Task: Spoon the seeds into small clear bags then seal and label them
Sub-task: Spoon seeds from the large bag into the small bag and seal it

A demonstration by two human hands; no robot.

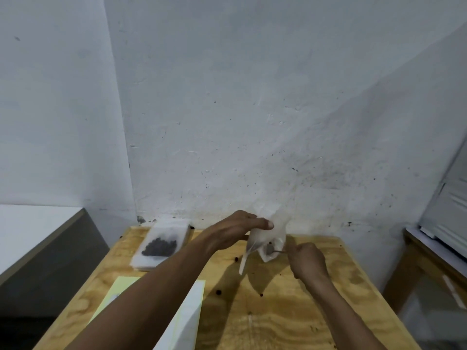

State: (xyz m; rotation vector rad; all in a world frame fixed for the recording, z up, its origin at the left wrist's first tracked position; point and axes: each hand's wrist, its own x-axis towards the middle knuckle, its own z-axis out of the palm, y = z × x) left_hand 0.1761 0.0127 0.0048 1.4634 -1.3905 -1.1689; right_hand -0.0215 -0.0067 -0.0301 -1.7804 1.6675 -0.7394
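Note:
My left hand (237, 229) holds a clear plastic bag (271, 231) upright above the wooden table (290, 322), thumb and fingers pinching its upper part. My right hand (307, 261) grips the handle of a metal spoon (274, 251), whose bowl sits inside the lower part of the bag. A pile of dark seeds (160, 247) lies on a flat stack of clear bags (164, 242) at the table's back left. A few loose seeds (218, 292) are scattered on the table.
Yellow paper (115, 294) and white sheets (192, 317) lie on the near left of the table, partly under my left forearm. A white wall stands right behind the table. A grey-sided counter (40, 238) is to the left, a wooden bench (429, 263) to the right.

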